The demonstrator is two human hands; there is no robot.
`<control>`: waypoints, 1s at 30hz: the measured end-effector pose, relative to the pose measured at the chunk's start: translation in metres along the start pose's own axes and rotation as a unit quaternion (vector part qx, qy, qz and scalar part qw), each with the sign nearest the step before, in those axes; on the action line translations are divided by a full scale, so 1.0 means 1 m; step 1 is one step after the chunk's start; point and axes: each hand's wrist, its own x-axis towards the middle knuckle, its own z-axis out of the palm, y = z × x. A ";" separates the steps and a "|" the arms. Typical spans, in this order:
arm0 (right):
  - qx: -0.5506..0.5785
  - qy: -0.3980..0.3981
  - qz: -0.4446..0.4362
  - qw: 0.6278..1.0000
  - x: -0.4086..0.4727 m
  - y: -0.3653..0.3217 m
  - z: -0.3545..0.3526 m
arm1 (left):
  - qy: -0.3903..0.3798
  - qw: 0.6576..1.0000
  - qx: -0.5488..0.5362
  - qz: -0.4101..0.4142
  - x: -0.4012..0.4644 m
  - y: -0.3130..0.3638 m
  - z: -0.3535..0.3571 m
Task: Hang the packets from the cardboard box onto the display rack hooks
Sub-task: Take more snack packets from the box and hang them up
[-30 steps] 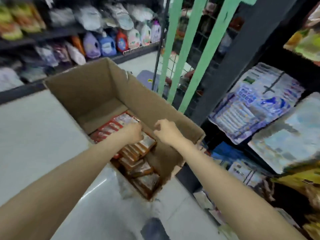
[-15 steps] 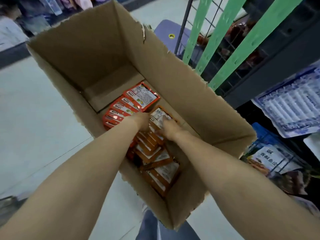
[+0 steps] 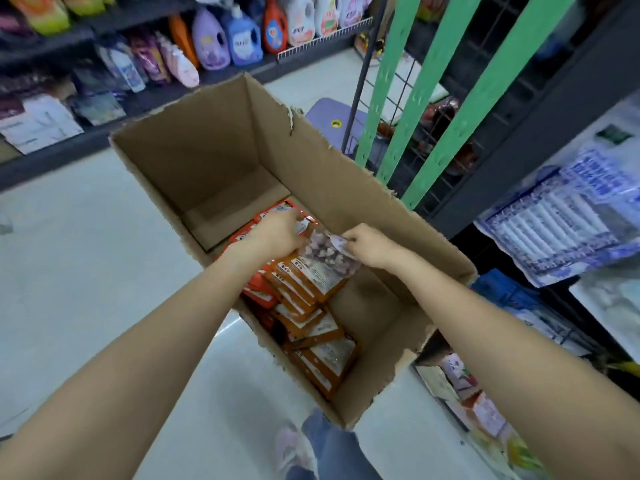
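Head view. Open cardboard box [image 3: 349, 202] on the floor, packets [image 3: 311, 320] in orange wrapping stacked in overlapping rows along the bottom. Both hands down inside the box. Left hand [image 3: 277, 233] curled over the far end of the rows, fingers hidden among the packets; probably gripping one, but cannot tell for sure. Right hand [image 3: 370, 245] pinching the top edge of one packet [image 3: 329, 261], lifted a little above the others, with a clear window showing small pale pieces inside. Green strips [image 3: 436, 77] of the rack standing just behind the box, to the right; hooks not clearly visible.

Judged from the look: light, thin, flexible pouches, glossy film, so likely slippery and easy to fan out or slide off the stack. Contents perhaps crushable, so no hard squeeze on the middle. Best hold at the flat sealed top edge, near the hang hole, leaving the hole free for the hook.
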 end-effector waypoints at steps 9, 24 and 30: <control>0.122 0.249 -0.063 0.959 -0.158 -0.013 -0.066 | 0.117 0.946 -0.187 0.236 -0.077 0.113 -0.037; 0.324 0.586 -0.044 0.741 -0.405 0.108 -0.173 | 0.123 0.820 -0.291 0.477 -0.176 0.408 -0.002; 0.297 0.651 -0.053 0.696 -0.472 0.171 -0.209 | 0.123 0.786 -0.307 0.523 -0.209 0.512 0.029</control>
